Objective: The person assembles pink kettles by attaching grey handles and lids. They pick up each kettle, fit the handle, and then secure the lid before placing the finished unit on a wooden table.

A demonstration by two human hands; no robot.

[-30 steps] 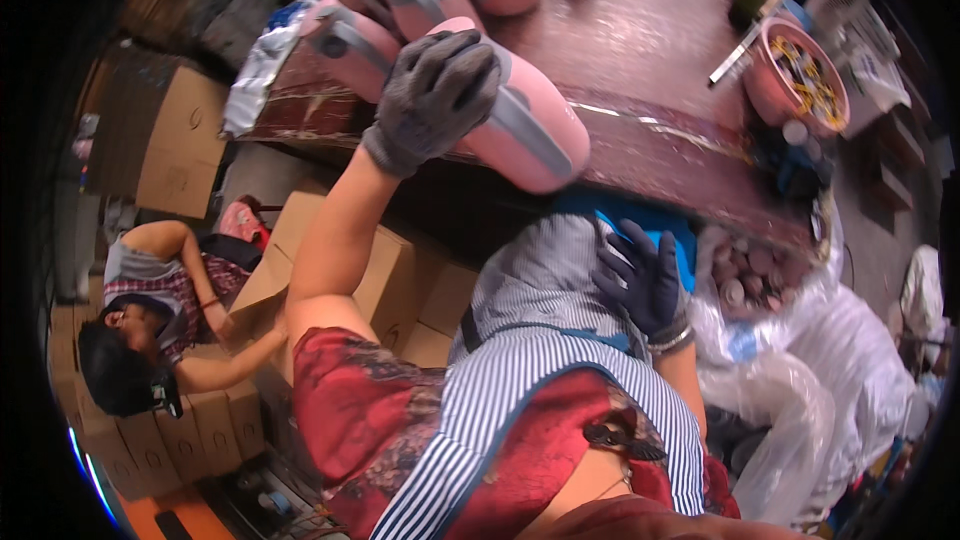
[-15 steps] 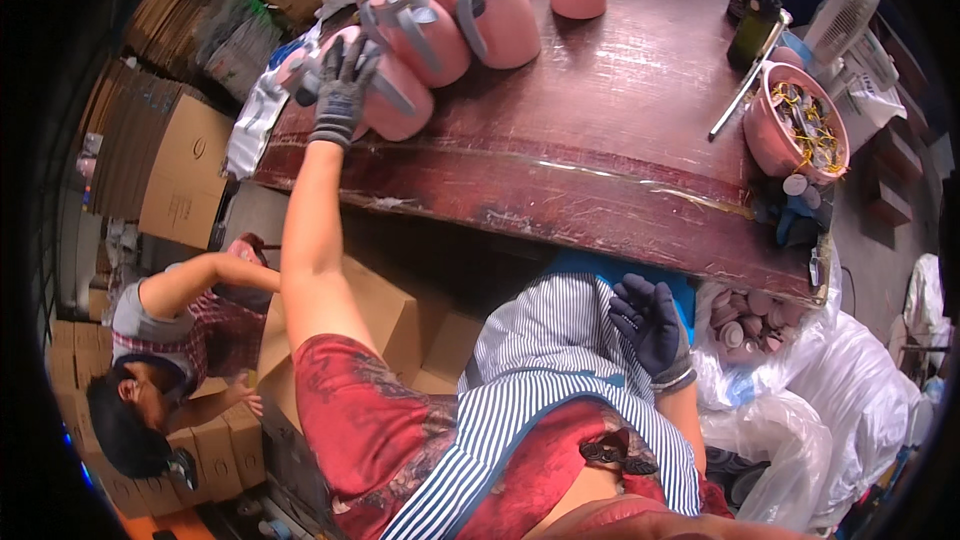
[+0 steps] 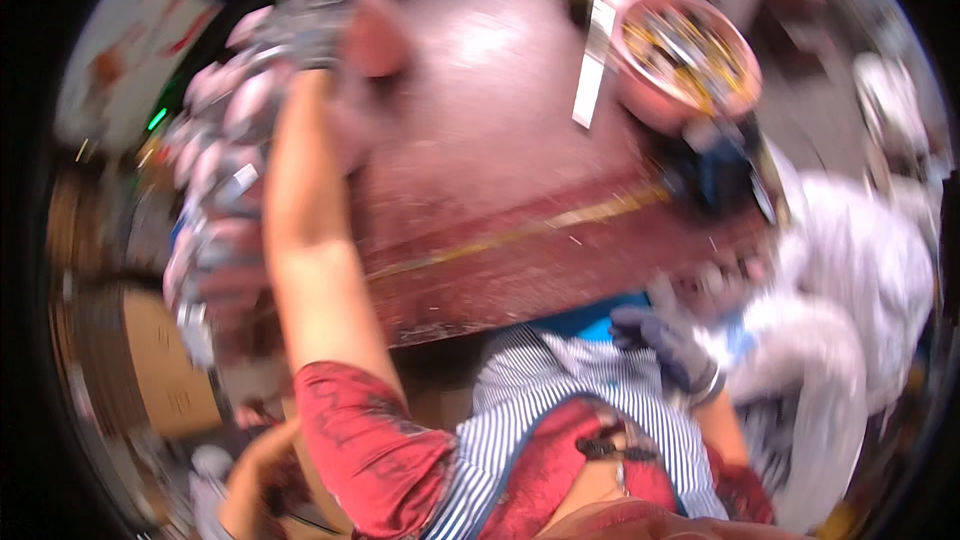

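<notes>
My left hand [image 3: 318, 25], in a grey work glove, reaches far across the table to a pink thermos jug [image 3: 378, 35] at the back. It is against the jug's top or handle side, but motion smears the fingers, so their grip is unclear. More pink jugs with grey handles [image 3: 225, 170] crowd the left edge of the table. My right hand [image 3: 668, 348], in a dark glove, rests beside my striped apron below the table edge, its fingers loosely apart with nothing in them.
The dark red table [image 3: 480, 130] carries a pink tub [image 3: 640, 90] of small parts with yellow ties and a pale strip [image 3: 590, 80]. White plastic bags [image 3: 850, 230] bulge at right. Cardboard [image 3: 165, 365] and another person's arm [image 3: 255, 480] are at lower left.
The whole view has swung, shifting the tub leftward and the jugs lower. My left hand has gone from the front jugs to one farther back. My right hand stays near my lap.
</notes>
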